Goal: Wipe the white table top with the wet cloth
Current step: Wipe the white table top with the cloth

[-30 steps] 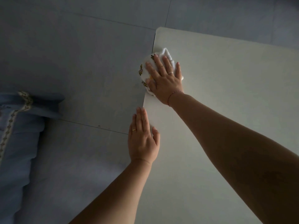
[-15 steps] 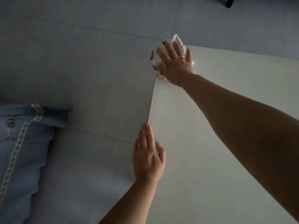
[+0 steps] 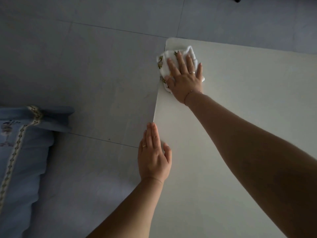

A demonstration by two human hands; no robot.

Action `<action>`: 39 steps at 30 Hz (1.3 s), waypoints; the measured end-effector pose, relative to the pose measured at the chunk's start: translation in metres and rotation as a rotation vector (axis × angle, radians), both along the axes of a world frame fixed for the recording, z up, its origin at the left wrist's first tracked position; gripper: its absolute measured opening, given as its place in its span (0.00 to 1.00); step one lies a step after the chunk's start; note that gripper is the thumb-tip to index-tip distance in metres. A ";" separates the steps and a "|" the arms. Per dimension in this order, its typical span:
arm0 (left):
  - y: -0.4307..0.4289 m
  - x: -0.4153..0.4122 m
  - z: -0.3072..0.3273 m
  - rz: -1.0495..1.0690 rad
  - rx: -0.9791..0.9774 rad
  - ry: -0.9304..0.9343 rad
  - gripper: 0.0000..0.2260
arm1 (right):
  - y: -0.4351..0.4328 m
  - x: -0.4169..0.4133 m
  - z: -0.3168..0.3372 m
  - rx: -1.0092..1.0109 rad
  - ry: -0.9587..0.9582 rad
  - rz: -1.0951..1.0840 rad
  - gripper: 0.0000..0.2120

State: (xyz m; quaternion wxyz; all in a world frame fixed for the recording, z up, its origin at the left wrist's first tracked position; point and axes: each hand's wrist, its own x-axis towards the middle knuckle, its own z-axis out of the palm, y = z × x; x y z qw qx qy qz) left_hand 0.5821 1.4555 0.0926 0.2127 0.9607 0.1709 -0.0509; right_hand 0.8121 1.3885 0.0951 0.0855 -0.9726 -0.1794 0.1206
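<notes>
Right hand (image 3: 186, 81) drew the crumpled white patterned cloth (image 3: 164, 66) back from the corner | straight fingers (image 3: 181, 61) press it at the left edge of the white table top (image 3: 240, 103) | left hand (image 3: 153, 158) flat, relaxed, on that edge

Under the right hand (image 3: 184, 79) the cloth (image 3: 164, 62) is showing white with olive-brown motifs at its edge; the table (image 3: 240, 100) is reading white; left of the left hand (image 3: 153, 160) a blue cushion (image 3: 25, 160) is showing cream patterned braid (image 3: 16, 148)
</notes>
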 end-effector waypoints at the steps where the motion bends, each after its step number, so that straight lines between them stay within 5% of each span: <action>1: 0.000 -0.001 0.000 0.000 0.000 0.003 0.30 | -0.005 -0.014 0.001 0.008 0.001 -0.010 0.27; 13: 0.007 -0.002 0.001 0.011 -0.175 -0.077 0.27 | -0.064 -0.223 0.009 -0.007 0.096 -0.179 0.27; 17: 0.009 -0.013 0.003 -0.038 -0.053 0.025 0.28 | -0.074 -0.302 0.012 -0.009 0.117 -0.212 0.28; 29: -0.021 -0.248 0.025 -0.325 -0.002 -0.020 0.25 | -0.064 -0.491 0.016 -0.079 0.213 -0.216 0.28; 39: -0.022 -0.317 0.034 -0.270 -0.050 -0.038 0.22 | -0.064 -0.563 0.024 -0.038 0.263 -0.185 0.31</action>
